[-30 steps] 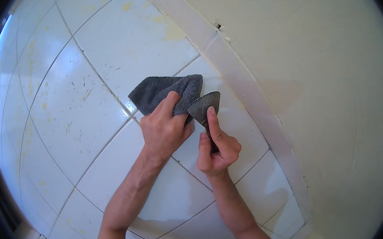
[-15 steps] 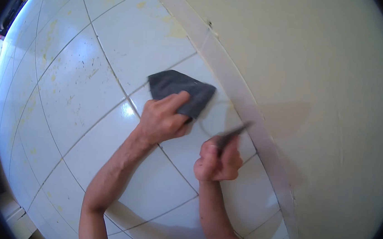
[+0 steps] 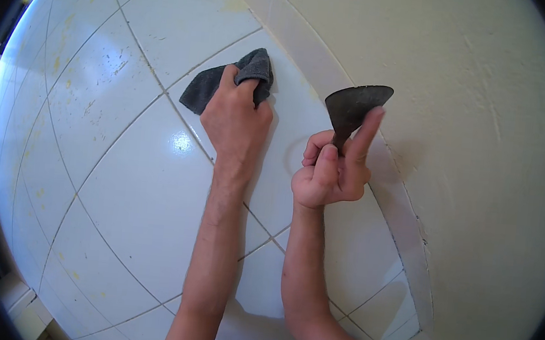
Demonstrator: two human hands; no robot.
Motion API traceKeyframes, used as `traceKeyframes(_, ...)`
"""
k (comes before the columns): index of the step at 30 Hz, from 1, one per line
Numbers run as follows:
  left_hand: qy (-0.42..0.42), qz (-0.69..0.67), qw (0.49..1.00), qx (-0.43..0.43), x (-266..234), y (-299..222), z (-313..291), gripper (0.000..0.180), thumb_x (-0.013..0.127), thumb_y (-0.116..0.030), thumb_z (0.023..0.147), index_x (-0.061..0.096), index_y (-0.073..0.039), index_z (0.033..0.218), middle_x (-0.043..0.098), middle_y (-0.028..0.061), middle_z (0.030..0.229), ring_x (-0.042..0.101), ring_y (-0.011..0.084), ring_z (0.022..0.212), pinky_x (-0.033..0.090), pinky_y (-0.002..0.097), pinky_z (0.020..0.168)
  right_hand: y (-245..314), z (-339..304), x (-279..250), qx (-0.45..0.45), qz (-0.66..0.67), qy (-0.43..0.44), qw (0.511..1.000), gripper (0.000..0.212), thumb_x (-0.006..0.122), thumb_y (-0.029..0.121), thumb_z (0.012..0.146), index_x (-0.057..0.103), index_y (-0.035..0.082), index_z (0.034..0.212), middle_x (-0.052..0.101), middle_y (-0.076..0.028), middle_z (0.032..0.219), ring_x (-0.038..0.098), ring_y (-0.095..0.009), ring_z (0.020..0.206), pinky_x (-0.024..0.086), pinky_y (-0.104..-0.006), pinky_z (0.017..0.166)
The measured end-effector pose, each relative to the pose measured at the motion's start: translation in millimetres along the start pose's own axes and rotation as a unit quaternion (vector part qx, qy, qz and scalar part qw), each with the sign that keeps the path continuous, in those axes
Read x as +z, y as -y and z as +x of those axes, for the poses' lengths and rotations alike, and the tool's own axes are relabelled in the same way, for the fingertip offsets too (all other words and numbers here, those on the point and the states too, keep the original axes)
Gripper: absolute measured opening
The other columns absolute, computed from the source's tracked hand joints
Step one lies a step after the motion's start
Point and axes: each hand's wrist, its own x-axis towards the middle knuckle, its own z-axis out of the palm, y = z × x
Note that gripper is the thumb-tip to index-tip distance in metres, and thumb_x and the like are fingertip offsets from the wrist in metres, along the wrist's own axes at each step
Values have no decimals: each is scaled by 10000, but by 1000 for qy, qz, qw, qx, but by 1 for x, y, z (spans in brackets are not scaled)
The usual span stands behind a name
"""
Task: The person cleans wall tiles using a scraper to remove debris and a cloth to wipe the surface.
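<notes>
My left hand (image 3: 238, 118) grips a dark grey cloth (image 3: 205, 89) against the white floor tiles (image 3: 148, 185). The cloth is bunched, with a fold sticking up between the fingers. To its right, my right hand (image 3: 337, 169) is closed round the handle of a scraper (image 3: 356, 106), its index finger stretched along the blade. The scraper has a wide, dark, fan-shaped blade turned upward and held above the floor near the skirting. Most of its handle is hidden in my fist.
A pale skirting strip (image 3: 333, 68) runs diagonally along the foot of the beige wall (image 3: 464, 206). Yellow smears and dark specks (image 3: 109, 68) mark the tiles at the left. White furniture parts stand at the far left edge.
My left hand has pushed the cloth farther away over the tiles, and the cloth is more bunched. The right hand has risen and turned the scraper so its blade faces broadside.
</notes>
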Motion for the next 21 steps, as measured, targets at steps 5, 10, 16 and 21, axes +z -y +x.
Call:
traceKeyframes(5, -12, -251, 968, -27, 6, 14, 6, 273, 656, 41, 729, 729, 6, 990, 655, 101, 1021, 643, 309, 786, 527, 334, 714, 34, 44, -21, 61, -15, 121, 991, 686, 547, 61, 823, 471, -138, 1475, 531, -8, 531, 401, -44, 447, 324, -212, 451)
traceKeyframes(10, -42, -380, 924, -25, 6, 19, 8, 243, 630, 86, 746, 685, 67, 983, 613, 128, 941, 591, 303, 782, 469, 286, 713, 84, 94, -41, 242, -145, 344, 895, 418, 674, 129, 879, 668, -67, 1249, 659, -133, 681, 546, -147, 469, 408, -277, 463)
traceKeyframes(16, -49, -332, 942, -2, 1, 18, 17, 255, 652, 81, 751, 689, 49, 1001, 600, 135, 919, 600, 316, 789, 482, 301, 722, 68, 110, -66, 347, -266, 543, 717, 260, 689, 242, 971, 636, 7, 873, 566, -182, 602, 486, -323, 501, 427, -414, 553)
traceKeyframes(21, -61, -362, 930, -20, 2, 14, 12, 224, 651, 83, 789, 695, 51, 1006, 604, 100, 907, 589, 244, 797, 471, 279, 737, 50, 94, -76, 423, -272, 546, 670, 308, 670, 256, 984, 596, -21, 871, 563, -220, 641, 522, -392, 569, 408, -469, 563)
